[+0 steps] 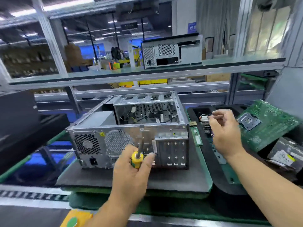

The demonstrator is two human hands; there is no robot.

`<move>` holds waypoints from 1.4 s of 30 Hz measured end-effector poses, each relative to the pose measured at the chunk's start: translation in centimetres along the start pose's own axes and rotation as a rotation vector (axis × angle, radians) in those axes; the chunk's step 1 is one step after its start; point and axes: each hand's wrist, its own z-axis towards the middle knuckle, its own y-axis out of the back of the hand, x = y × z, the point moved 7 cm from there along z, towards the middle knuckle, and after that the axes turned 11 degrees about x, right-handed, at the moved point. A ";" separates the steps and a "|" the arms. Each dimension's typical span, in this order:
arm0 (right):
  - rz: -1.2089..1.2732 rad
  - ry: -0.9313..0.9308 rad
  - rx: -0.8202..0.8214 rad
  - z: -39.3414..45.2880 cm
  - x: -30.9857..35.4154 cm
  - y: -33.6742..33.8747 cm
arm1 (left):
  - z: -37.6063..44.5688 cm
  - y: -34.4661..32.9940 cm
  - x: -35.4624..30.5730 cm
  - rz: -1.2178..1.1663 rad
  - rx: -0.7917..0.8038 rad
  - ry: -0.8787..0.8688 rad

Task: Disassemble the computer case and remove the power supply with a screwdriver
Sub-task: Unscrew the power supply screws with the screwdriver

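An open silver computer case (172,145) lies on a dark mat (101,177), its rear panel facing me. The power supply (86,145) sits in the case's left end, with its honeycomb fan grille and power socket showing. My left hand (131,169) grips a yellow-handled screwdriver (137,158), whose shaft points up in front of the rear panel. My right hand (224,133) is raised over the black tray (211,154) to the right and pinches a small wired connector (205,118). Loose cables lie inside the case.
A green motherboard (268,123) leans in the black tray at the right, with a drive (287,153) below it. A memory stick (197,136) lies beside the case. Another case (170,53) stands on the upper shelf. A black panel (16,120) stands at the left.
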 end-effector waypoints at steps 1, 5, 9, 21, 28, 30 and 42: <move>0.035 0.065 0.047 -0.2 2.4 -1.0 | 0.2 2.3 1.2 0.041 -0.067 0.046; 0.044 0.215 0.344 -0.6 12.2 -5.4 | 1.2 6.8 3.9 0.168 -0.137 0.172; -0.500 0.192 0.789 -1.1 16.3 -9.9 | 2.0 6.5 4.3 0.270 -0.130 0.206; -0.993 0.132 0.926 2.6 13.8 -14.9 | 7.1 4.5 8.0 0.266 -0.104 0.304; -0.964 0.026 0.959 4.0 13.1 -15.7 | 8.4 5.0 7.8 0.105 0.023 0.353; -0.958 0.003 0.971 4.0 13.1 -15.7 | 7.5 6.7 7.7 -0.030 0.014 0.394; -0.696 0.470 0.950 2.3 23.7 -31.3 | 1.4 18.0 9.2 -0.188 -0.088 0.488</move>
